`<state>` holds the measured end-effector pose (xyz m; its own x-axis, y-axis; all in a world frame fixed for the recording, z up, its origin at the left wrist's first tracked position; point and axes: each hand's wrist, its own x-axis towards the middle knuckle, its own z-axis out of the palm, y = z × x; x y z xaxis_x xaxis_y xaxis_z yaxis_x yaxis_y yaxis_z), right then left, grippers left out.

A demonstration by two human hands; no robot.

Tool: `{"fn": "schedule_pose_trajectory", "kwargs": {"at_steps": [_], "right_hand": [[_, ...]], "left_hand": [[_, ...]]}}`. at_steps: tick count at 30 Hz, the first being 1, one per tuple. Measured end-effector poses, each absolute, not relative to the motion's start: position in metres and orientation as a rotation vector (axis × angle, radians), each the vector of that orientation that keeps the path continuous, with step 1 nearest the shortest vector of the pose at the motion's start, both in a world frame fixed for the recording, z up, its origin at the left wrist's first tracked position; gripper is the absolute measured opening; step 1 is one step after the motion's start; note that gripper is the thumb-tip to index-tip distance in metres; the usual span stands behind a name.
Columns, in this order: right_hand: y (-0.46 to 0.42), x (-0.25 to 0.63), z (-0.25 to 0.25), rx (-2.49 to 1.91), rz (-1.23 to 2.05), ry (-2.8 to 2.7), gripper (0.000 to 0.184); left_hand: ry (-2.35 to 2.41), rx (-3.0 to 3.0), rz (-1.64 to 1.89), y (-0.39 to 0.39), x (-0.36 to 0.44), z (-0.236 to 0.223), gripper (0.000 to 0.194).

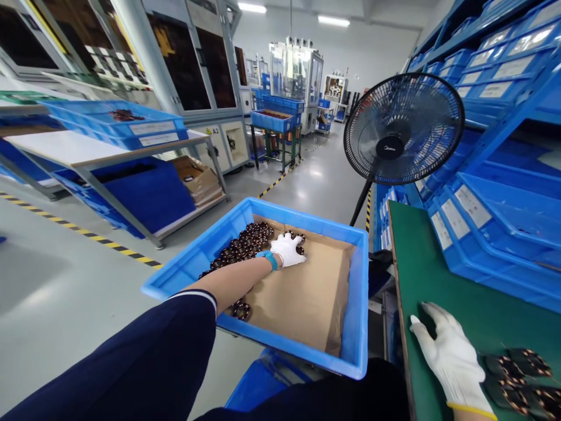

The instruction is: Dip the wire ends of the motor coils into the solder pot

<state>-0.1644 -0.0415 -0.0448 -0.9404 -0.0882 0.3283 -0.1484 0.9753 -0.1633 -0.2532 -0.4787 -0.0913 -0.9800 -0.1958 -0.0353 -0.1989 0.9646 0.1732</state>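
My left hand (287, 250), in a white glove with a teal band at the wrist, reaches into a blue bin (360, 292). Its fingers curl around a dark ring-shaped stator with copper windings (300, 249), partly hidden by the glove. Many similar stators (245, 242) lie to the left of that hand, on the brown paper (302, 304) lining the bin. My right hand (451, 351), in a white glove with a yellow cuff, rests on the green tabletop (421, 263), thumb and fingers apart, holding nothing. Beside it lie several more copper-wound stators (517, 374).
A black standing fan (403, 128) rises beyond the bin. Stacked blue trays (495, 234) stand on the green table, with a blue shelf rack (526, 99) behind. At left is a white-topped workbench (65, 146) carrying blue trays (118, 120). Striped floor tape (87, 234) runs past it.
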Motion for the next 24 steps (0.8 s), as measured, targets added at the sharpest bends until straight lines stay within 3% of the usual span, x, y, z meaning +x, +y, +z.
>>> {"fn": "schedule_pose_trajectory", "kwargs": {"at_steps": [16, 24], "right_hand": [[-0.023, -0.103, -0.045, 0.161, 0.24, -2.745, 0.047], [-0.047, -0.056, -0.036, 0.096, 0.304, -2.651, 0.04]], "left_hand": [[3.18, -0.04, 0.384, -0.494, -0.241, -0.094, 0.072], [3.126, -0.007, 0.743, -0.484, -0.221, -0.043, 0.063]]}}
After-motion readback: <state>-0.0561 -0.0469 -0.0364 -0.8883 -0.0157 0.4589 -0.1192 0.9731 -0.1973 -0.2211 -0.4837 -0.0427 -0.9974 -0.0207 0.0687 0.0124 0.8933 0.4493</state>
